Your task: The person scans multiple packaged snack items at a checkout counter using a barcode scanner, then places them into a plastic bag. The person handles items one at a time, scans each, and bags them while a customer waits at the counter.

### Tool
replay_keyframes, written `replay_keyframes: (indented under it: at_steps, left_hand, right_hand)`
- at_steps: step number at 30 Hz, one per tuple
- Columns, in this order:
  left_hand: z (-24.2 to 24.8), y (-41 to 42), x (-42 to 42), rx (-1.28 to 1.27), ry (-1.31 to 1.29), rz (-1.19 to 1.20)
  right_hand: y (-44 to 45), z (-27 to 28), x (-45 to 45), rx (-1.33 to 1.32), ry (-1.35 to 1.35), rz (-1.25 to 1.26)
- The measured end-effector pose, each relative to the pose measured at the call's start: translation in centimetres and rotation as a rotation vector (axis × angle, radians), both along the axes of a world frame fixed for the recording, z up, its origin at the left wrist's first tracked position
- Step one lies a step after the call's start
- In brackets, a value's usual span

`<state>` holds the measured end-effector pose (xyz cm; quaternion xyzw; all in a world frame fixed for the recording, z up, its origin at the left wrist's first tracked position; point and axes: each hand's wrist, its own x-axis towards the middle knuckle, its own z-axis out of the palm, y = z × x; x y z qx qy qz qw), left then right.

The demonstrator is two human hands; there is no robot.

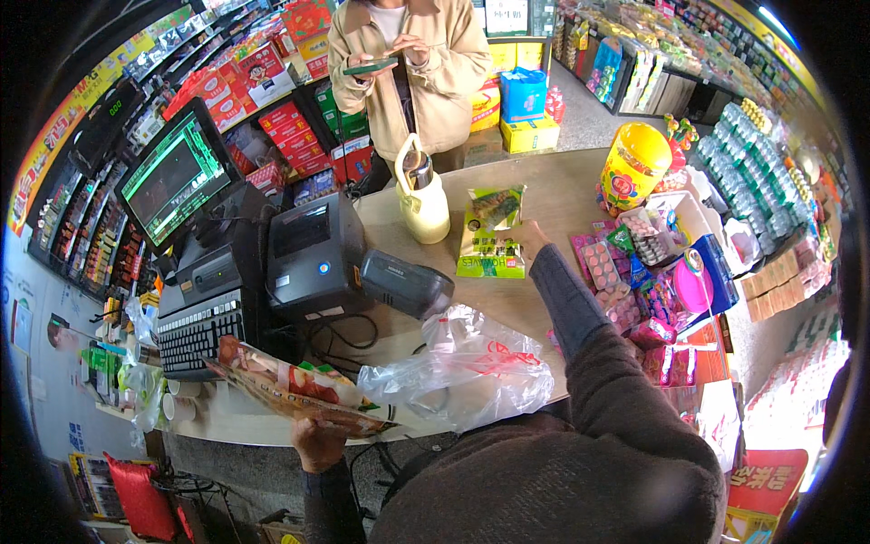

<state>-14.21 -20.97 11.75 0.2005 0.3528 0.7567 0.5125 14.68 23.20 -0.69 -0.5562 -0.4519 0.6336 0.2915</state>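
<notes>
My left hand point(317, 442) grips the lower edge of a red and brown snack package point(292, 384), tilted in front of the keyboard at the counter's near edge. My right hand point(531, 235) reaches across the counter and holds the right side of a green snack bag point(491, 234); some of its fingers are hard to make out. Between my arms lies a crumpled clear plastic carrier bag point(462, 374) with red print. A black barcode scanner point(406, 282) sits just beyond it. Left of the green bag stands a cream bottle point(425, 207) with a loop handle.
A black printer point(316, 255), keyboard point(204, 333) and monitor point(178, 180) occupy the counter's left. At the right are pink candy packs point(615, 272), a white bin point(686, 217) and a yellow tub point(635, 160). Across the counter, a person point(411, 75) holds a phone point(370, 66).
</notes>
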Motion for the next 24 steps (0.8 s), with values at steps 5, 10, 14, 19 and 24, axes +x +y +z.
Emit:
replay_keyframes:
  at_steps: [5,10,14,19,24]
  left_hand:
    - [0.5,2.0,0.2,0.038,-0.025,-0.066]
    - [1.1,4.5,0.9,0.099,0.041,-0.173]
    - [2.4,6.1,2.7,0.133,0.052,-0.262]
    - [2.4,7.4,3.5,0.179,0.071,-0.303]
    - [1.8,7.6,3.5,0.179,0.038,-0.320]
  right_hand:
    - [-2.8,5.4,2.9,0.053,0.543,-0.017]
    - [-11.0,16.0,5.7,0.195,0.606,-0.043]
    - [-15.1,19.4,7.6,0.244,0.671,-0.019]
    - [-18.1,21.2,8.3,0.193,0.745,0.012]
    - [-20.0,22.7,8.2,0.192,0.686,0.015]
